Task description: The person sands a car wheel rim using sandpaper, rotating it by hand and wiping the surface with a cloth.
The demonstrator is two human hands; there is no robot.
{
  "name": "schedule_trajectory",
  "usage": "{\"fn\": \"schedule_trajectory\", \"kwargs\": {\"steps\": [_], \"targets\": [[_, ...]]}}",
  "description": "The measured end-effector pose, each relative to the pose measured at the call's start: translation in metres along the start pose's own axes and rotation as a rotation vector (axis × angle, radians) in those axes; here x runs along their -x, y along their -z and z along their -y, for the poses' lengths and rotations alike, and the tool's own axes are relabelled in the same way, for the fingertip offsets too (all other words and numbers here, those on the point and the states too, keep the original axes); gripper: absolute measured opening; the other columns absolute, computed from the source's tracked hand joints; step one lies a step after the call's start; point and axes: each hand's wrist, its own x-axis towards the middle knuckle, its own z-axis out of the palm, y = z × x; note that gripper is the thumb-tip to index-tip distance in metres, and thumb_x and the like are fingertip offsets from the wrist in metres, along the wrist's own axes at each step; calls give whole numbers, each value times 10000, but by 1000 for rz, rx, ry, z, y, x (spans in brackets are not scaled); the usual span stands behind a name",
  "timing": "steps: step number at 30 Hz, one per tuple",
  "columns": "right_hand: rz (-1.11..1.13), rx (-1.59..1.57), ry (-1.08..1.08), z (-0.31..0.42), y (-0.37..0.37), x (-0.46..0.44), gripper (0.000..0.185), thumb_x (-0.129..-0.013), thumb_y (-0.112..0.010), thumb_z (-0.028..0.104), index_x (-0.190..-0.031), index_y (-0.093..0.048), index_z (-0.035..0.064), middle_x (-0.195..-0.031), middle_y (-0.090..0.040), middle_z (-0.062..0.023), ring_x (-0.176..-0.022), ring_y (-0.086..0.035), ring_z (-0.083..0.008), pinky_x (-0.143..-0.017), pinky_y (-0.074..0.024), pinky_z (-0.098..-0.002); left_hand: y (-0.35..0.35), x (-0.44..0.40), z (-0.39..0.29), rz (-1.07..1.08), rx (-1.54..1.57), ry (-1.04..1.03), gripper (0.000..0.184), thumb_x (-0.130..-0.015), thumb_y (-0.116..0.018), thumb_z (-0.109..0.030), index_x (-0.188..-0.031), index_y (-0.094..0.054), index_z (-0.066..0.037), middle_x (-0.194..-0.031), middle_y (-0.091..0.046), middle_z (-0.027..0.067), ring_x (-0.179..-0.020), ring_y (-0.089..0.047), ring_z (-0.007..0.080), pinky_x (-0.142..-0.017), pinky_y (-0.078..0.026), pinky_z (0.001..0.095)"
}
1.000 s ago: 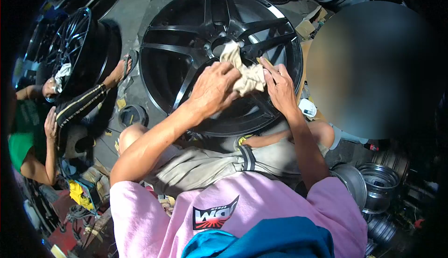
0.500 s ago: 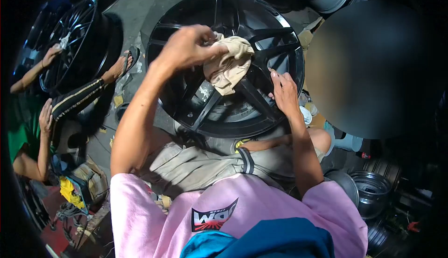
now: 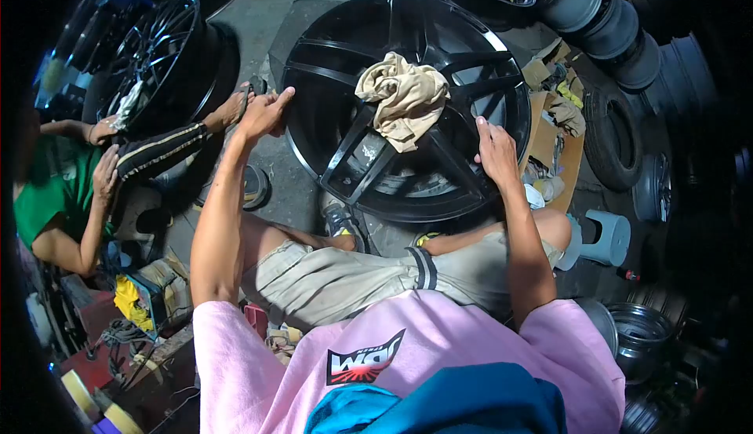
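Note:
A large black spoked wheel rim (image 3: 349,147) lies in front of my legs, its face up. On its hub rests a crumpled beige cloth (image 3: 404,100), which neither hand touches. At the rim's left edge is my left hand (image 3: 263,116), fingers curled and thumb tip against the edge; the underside of its grip is hidden. My right hand (image 3: 499,151) is closed over the right edge, thumb pointing up along it and fingers bent around. Whitish marks show between the lower left spokes.
On the left, a person in green (image 3: 67,191) holds a white cloth (image 3: 129,104) against another black wheel rim (image 3: 169,41). A cardboard box (image 3: 569,159) with odds and ends, a tire (image 3: 614,140) and a grey-blue stool (image 3: 610,238) stand right. More rims (image 3: 616,30) line the back.
My left hand has let go of the beige cloth and moved left to the rim's edge. The cloth stays on the hub. The view has shifted, with the rim now farther right.

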Motion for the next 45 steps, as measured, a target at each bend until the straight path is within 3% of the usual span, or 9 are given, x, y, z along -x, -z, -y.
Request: {"fn": "schedule_trajectory", "kwargs": {"steps": [7, 12, 18, 19, 23, 27, 31, 36, 45], "targets": [[68, -11, -122, 9, 7, 5, 599, -1116, -422, 505, -1299, -715, 16, -637, -637, -156, -633, -739, -289, -692, -571, -420, -20, -29, 15, -337, -223, 27, 838, -1017, -511, -714, -776, -712, 63, -679, -677, 163, -615, -681, 269, -635, -533, 424], [69, -129, -236, 19, -6, 24, 592, -1119, -404, 497, -1439, -654, 66, -866, -741, -212, -656, -752, -260, -737, -587, -396, -23, -67, 19, -499, -87, 67, 864, -993, -541, -737, -804, -748, 80, -706, -688, 211, -825, -726, 286, -905, -530, 432], [89, -374, -260, 37, -40, 62, 629, -1146, -424, 464, -1560, -498, -3, -942, -747, -114, -705, -742, -174, -707, -559, -307, 0, -137, -13, -433, -95, 28, 811, -933, -626, -765, -817, -750, 28, -715, -671, 129, -767, -659, 222, -784, -516, 405], [141, -364, -317, 47, -36, 63, 618, -1154, -365, 452, -1577, -478, 15, -1199, -738, -254, -668, -744, -194, -718, -565, -338, 2, -141, -18, -432, -96, 14, 812, -928, -628, -768, -822, -749, 28, -728, -686, 144, -787, -685, 247, -791, -522, 410], [23, -132, -39, 28, -33, 60, 472, -1129, -494, 310, -1483, -594, 14, -1024, -694, -200, -755, -699, -272, -767, -538, -400, 8, -141, -26, -460, -254, 13, 700, -924, -689, -696, -903, -765, -1, -834, -737, 179, -876, -729, 338, -826, -539, 423], [-177, 254, 380, 51, -22, 42, 327, -1032, -641, 156, -1332, -719, 50, -938, -559, -171, -907, -597, -363, -819, -497, -477, -28, -88, -115, -758, -421, -759, 628, -873, -802, -589, -1223, -742, -71, -1140, -742, 201, -1116, -695, 390, -985, -526, 487], [4, 541, 586, 68, -24, 30, 340, -986, -702, 245, -1305, -740, 132, -1107, -569, -125, -1025, -543, -309, -876, -476, -434, -131, -46, -115, -284, -660, -965, 757, -811, -866, -561, -1375, -665, -99, -1527, -558, 162, -1421, -504, 395, -1132, -438, 512], [-71, 688, 660, 75, -30, 25, 324, -991, -682, 320, -1274, -745, 175, -1103, -557, -93, -1026, -523, -294, -836, -448, -429, -93, -73, -95, -334, -742, -825, 535, -829, -820, -316, -1286, -632, -112, -1277, -606, 129, -1217, -558, 388, -1014, -488, 535], [24, 813, 673, 84, -33, 23, 323, -993, -674, 300, -1277, -737, 159, -1103, -548, -83, -1028, -516, -280, -802, -422, -419, -24, -87, -48, -625, -682, -599, 511, -869, -810, -323, -1266, -609, -72, -1186, -643, 148, -1117, -616, 404, -974, -510, 503]]}}
